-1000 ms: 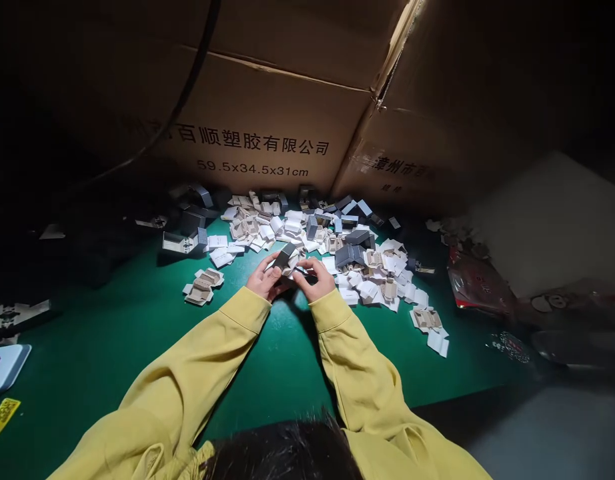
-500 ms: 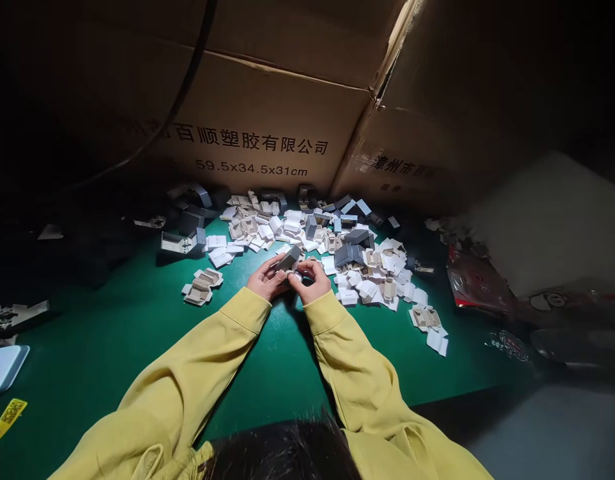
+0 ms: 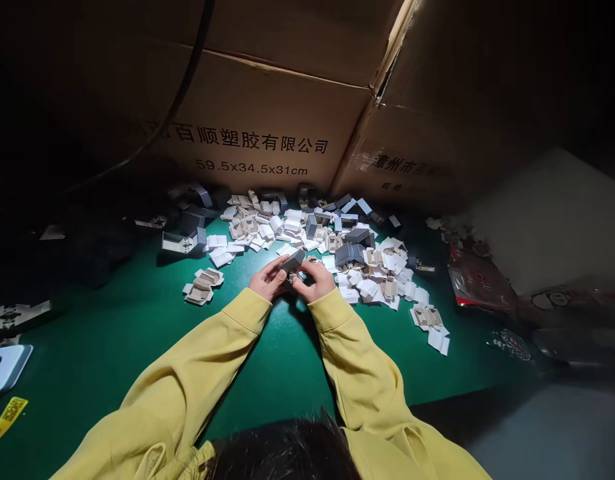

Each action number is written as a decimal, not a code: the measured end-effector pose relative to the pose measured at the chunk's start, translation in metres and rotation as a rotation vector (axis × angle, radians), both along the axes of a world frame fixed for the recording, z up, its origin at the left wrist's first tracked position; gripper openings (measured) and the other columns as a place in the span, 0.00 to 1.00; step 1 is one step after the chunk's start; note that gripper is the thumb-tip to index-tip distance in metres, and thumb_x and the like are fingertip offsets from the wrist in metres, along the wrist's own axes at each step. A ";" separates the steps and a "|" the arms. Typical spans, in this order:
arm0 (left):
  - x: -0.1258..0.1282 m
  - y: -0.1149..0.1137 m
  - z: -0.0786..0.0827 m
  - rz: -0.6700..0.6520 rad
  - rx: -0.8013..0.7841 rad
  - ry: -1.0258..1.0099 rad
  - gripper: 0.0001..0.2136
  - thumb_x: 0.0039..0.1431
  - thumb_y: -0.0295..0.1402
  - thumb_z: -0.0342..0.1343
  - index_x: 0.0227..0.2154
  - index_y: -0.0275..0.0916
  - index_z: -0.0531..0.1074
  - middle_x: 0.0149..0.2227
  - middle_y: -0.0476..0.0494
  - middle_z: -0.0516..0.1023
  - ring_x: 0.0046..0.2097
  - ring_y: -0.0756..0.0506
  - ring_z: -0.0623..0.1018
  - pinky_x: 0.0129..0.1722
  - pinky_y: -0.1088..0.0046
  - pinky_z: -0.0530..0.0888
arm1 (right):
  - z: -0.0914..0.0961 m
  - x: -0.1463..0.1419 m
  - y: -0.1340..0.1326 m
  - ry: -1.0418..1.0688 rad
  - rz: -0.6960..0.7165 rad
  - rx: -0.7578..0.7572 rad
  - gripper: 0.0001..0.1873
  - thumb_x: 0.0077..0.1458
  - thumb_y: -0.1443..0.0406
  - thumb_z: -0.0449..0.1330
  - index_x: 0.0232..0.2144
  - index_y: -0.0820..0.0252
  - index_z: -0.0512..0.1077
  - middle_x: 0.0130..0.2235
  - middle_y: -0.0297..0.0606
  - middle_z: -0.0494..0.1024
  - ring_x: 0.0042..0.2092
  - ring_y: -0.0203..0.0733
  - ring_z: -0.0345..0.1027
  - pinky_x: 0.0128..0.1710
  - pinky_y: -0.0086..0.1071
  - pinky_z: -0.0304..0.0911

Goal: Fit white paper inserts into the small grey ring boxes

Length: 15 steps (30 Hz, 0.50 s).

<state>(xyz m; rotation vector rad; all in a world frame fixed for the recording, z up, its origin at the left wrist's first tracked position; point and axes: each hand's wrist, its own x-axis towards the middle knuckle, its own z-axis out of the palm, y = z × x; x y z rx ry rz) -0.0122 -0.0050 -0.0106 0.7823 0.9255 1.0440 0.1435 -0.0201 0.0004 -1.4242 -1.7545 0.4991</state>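
Between my two hands, over the near side of the pile, is a small dark grey box (image 3: 291, 261), tilted, one smooth face turned up. My left hand (image 3: 267, 279) grips its left side with fingers and thumb. On its right, my right hand (image 3: 315, 281) is closed, with fingers and thumb at the box's edge; the inside of the box is hidden from me. Just beyond lie folded white card inserts (image 3: 368, 289) and more dark grey boxes (image 3: 349, 253). Left of my hands, one card insert (image 3: 202, 287) lies with its brown side up.
Large brown cartons (image 3: 257, 107) stand along the back of the green table (image 3: 152, 360). An open box (image 3: 180, 241) lies at the left of the pile. On the right is a red plastic package (image 3: 480, 280); at far left, a pale phone-like object (image 3: 10, 370) and a yellow strip (image 3: 6, 421).
The box has shifted slightly right and tilted lower in my hands. My right hand has moved a little right, and the pale piece seen under the box before is now mostly hidden.
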 end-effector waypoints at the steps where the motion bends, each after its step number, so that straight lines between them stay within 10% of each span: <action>1: 0.001 0.000 -0.001 -0.002 0.012 -0.001 0.34 0.43 0.47 0.71 0.53 0.39 0.75 0.52 0.34 0.78 0.50 0.36 0.79 0.42 0.65 0.79 | 0.000 0.001 0.001 -0.059 0.019 0.008 0.10 0.50 0.65 0.62 0.37 0.54 0.77 0.38 0.38 0.80 0.42 0.46 0.70 0.48 0.40 0.67; 15: 0.001 0.000 -0.005 -0.012 0.036 0.018 0.33 0.43 0.47 0.71 0.52 0.35 0.76 0.46 0.35 0.81 0.42 0.43 0.79 0.37 0.72 0.78 | -0.019 0.016 0.015 -0.449 0.232 -0.008 0.16 0.60 0.60 0.58 0.49 0.53 0.77 0.46 0.42 0.75 0.45 0.45 0.66 0.44 0.37 0.67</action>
